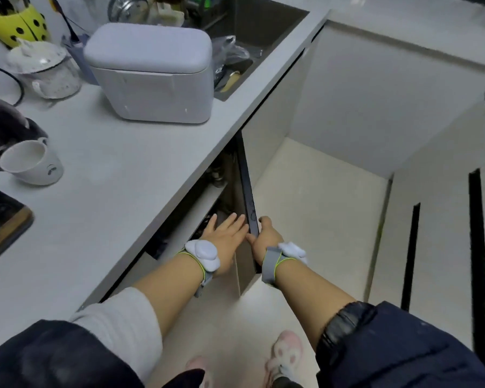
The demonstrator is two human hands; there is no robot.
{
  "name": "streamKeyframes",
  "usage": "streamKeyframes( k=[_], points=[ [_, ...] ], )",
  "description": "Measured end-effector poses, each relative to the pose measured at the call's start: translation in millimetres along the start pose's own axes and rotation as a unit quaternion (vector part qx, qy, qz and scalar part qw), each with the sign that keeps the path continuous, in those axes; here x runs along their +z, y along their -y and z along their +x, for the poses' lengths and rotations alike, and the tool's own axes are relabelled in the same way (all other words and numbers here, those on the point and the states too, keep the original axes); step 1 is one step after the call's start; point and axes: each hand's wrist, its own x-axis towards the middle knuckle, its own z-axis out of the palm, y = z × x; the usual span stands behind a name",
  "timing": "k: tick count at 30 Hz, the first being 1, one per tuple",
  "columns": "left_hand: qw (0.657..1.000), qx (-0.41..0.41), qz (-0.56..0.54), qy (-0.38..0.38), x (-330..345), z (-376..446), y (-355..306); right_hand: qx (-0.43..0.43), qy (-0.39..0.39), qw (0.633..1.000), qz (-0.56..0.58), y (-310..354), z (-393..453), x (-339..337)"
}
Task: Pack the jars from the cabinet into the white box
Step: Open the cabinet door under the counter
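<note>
A white box (151, 71) with a rounded lid stands shut on the grey counter, left of the sink. Below the counter a cabinet door (248, 197) stands open, seen edge-on with a dark rim. My right hand (266, 236) grips the lower edge of that door, fingers wrapped around it. My left hand (226, 233) is flat with fingers spread, reaching into the dark cabinet opening just left of the door and holding nothing. Inside the cabinet (219, 175) I make out dim jar-like shapes on a shelf, too dark to tell apart.
A white mug (30, 162), a lidded white pot (44, 70), a yellow spotted holder (17, 25) and a dark kettle (0, 119) sit on the counter (109, 177). The sink (249, 46) holds dishes and a bag. White cabinets with black handles (476, 247) line the right.
</note>
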Motion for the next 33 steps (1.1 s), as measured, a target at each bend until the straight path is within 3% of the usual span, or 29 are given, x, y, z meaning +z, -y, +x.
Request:
streamKeyframes(
  k=[5, 10, 14, 24, 33],
  points=[
    [1.0, -0.008, -0.009, 0.001, -22, 42, -42, -0.068, 0.046, 0.993, -0.085, -30, 22, -53],
    [0.994, -0.032, -0.017, -0.103, -46, 96, -79, -0.099, 0.069, 0.984, -0.132, -61, 56, -111],
    [0.998, -0.026, 0.018, -0.046, -58, 132, -101, -0.119, 0.029, 0.965, -0.23, -77, 83, -155],
    [0.997, -0.059, 0.046, -0.008, -98, 204, -127, -0.076, -0.008, 0.94, -0.331, -93, 136, -193],
    [0.999, 0.035, 0.009, -0.004, -114, 222, -86, 0.007, -0.001, 0.937, -0.349, -56, 165, -204]
  ],
)
